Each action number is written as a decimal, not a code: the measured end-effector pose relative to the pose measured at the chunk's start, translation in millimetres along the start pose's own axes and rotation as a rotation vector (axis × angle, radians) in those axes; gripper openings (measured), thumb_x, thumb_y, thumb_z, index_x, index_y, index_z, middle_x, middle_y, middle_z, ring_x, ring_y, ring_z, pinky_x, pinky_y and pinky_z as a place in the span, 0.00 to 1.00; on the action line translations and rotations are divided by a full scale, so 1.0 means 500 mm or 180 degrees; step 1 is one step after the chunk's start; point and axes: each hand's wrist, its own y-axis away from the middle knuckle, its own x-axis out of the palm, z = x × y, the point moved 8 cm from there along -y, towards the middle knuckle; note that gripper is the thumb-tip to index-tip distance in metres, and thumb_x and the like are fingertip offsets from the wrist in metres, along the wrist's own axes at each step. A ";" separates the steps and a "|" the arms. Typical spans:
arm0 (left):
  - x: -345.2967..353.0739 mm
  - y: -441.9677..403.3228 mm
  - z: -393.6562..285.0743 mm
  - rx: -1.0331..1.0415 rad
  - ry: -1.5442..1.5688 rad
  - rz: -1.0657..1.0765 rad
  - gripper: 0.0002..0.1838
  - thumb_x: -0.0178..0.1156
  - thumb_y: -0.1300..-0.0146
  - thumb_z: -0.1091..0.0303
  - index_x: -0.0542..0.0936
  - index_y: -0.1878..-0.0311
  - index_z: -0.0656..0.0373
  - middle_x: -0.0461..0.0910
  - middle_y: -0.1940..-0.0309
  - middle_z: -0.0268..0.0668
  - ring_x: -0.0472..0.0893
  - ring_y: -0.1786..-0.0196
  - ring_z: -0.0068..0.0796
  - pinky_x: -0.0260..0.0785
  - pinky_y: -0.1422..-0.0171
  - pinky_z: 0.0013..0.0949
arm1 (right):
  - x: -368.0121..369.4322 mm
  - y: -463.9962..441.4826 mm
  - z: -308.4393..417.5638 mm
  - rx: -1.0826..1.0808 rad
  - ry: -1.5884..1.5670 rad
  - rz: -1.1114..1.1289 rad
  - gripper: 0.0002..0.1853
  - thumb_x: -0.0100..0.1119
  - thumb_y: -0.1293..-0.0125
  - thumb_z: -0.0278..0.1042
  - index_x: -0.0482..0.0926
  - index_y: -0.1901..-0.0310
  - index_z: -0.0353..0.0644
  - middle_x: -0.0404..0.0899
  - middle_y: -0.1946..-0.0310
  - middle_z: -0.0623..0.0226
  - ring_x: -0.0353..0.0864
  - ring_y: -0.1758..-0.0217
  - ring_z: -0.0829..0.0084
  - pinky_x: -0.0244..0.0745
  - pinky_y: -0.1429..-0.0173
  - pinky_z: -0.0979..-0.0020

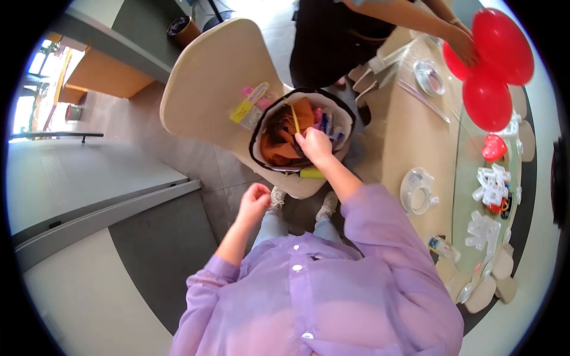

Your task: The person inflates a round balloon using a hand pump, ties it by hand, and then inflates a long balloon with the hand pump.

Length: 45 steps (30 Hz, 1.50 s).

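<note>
My right hand (pixel 314 146) is over a round, dark-rimmed bag (pixel 257 155) with a pale lining, which sits on a cream chair (pixel 214 77). Its fingers are closed on a thin yellow strip (pixel 295 118) that points up and away from me. Orange-brown paper (pixel 274 149) fills much of the bag, with small pink, blue and white items along its right side. In front of my body, left of the bag, my left hand (pixel 255 202) hovers with curled fingers and nothing visible in them.
At the right, a long table (pixel 395 133) holds tape rolls (pixel 417 190), white plastic pieces (pixel 491 185) and a red heart-shaped item (pixel 494 147). Another person's hand (pixel 464 47) touches red balloons (pixel 503 44). Yellow-and-pink packets (pixel 249 107) lie on the chair.
</note>
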 end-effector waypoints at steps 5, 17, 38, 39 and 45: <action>-0.010 0.019 0.023 -0.0207 0.0291 0.0207 0.04 0.50 0.45 0.77 0.69 0.66 0.59 0.73 0.78 0.30 0.72 0.77 0.17 0.65 0.72 0.21 | 0.083 -0.083 -0.042 0.0692 0.0142 0.0146 0.12 0.55 0.45 0.37 0.79 0.70 0.35 0.79 0.69 0.48 0.79 0.61 0.52 0.73 0.56 0.58; 0.207 0.080 -0.208 0.2431 -0.1503 0.1742 0.09 0.59 0.48 0.70 0.76 0.62 0.56 0.75 0.76 0.35 0.76 0.64 0.33 0.60 0.45 0.40 | -0.221 0.346 0.111 0.0474 -0.3577 0.2437 0.07 0.47 0.39 0.31 0.70 0.71 0.38 0.74 0.81 0.66 0.74 0.82 0.80 0.65 0.81 0.80; 0.156 0.174 0.399 -0.1467 0.2774 0.0126 0.19 0.35 0.30 0.53 0.68 0.63 0.57 0.54 0.90 0.26 0.50 0.90 0.17 0.44 0.85 0.23 | 0.293 0.281 -0.102 -0.1414 -0.0396 0.0332 0.14 0.54 0.46 0.33 0.73 0.57 0.42 0.75 0.62 0.60 0.74 0.59 0.56 0.68 0.55 0.59; 0.154 0.179 0.378 -0.1415 0.2785 0.0125 0.19 0.35 0.31 0.52 0.69 0.63 0.58 0.54 0.90 0.26 0.50 0.90 0.17 0.44 0.85 0.23 | 0.269 0.303 -0.083 -0.1494 -0.0511 0.0461 0.13 0.55 0.46 0.33 0.73 0.58 0.42 0.75 0.63 0.59 0.75 0.60 0.56 0.70 0.56 0.59; 0.146 0.216 0.278 -0.1132 0.2522 0.0163 0.19 0.38 0.32 0.52 0.69 0.64 0.58 0.56 0.90 0.26 0.51 0.90 0.17 0.44 0.85 0.22 | 0.189 0.396 -0.030 -0.1784 -0.0783 0.1022 0.11 0.56 0.45 0.34 0.76 0.60 0.40 0.77 0.65 0.60 0.78 0.63 0.63 0.74 0.60 0.67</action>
